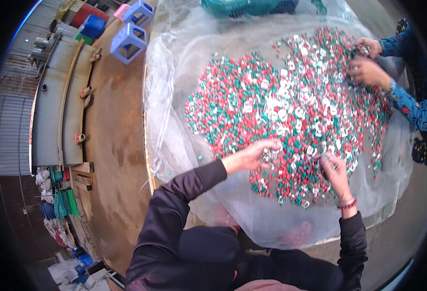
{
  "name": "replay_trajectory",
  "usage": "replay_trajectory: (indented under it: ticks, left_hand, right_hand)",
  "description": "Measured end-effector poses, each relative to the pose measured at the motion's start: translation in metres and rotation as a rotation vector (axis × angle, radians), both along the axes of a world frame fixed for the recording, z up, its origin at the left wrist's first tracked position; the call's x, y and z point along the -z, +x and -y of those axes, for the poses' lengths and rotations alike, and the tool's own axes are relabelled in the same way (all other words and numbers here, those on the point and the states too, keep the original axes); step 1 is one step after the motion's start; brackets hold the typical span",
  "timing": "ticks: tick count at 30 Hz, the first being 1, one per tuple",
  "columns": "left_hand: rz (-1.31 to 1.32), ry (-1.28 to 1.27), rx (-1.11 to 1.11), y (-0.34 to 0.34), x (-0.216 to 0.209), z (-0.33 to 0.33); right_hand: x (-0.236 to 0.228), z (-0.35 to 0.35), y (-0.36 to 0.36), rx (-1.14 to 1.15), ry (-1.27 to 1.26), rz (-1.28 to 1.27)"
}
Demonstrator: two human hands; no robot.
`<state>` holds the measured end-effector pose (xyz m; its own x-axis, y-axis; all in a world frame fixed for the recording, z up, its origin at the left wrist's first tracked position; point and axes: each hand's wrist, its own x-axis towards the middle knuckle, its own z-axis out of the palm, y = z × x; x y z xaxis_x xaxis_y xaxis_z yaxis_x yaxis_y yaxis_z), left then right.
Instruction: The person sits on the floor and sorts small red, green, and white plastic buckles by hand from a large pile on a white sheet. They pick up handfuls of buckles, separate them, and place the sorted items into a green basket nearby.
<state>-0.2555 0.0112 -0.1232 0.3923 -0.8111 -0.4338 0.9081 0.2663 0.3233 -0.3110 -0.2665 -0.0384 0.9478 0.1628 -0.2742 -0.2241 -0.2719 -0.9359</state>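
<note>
A broad heap of small red, green and white pieces (238,87) is spread over a whitish see-through sheet (184,48) in front of me. Shiny silver buckle-like pieces (284,114) lie scattered among them, thickest in the middle. My left hand (258,154) is above the near left part of the heap, its fingers curled around several shiny silver pieces. My right hand (336,173) reaches down at the near right, fingers bent and pressed together at the heap. Something dark and shiny shows at those fingertips, too blurred to name.
Across the right side, another person's hands (371,70) in blue patterned sleeves work in the same heap. A green basket (238,7) stands at the far edge. On the left are purple plastic stools (128,42), a blue drum (92,25) and a large grey metal tank (53,106).
</note>
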Motion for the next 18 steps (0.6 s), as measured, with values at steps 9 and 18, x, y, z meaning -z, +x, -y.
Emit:
replay_trajectory:
  ticks: [9, 18]
  left_hand:
    - [-0.401, -0.127, -0.259, -0.034, -0.020, 0.049]
    - [-0.600, -0.450, -0.498, 0.038, -0.023, 0.027]
  right_hand:
    - [-0.024, -0.077, 0.022, -0.611, -0.682, 0.613]
    - [-0.027, -0.020, 0.031, -0.160, -0.394, 0.544]
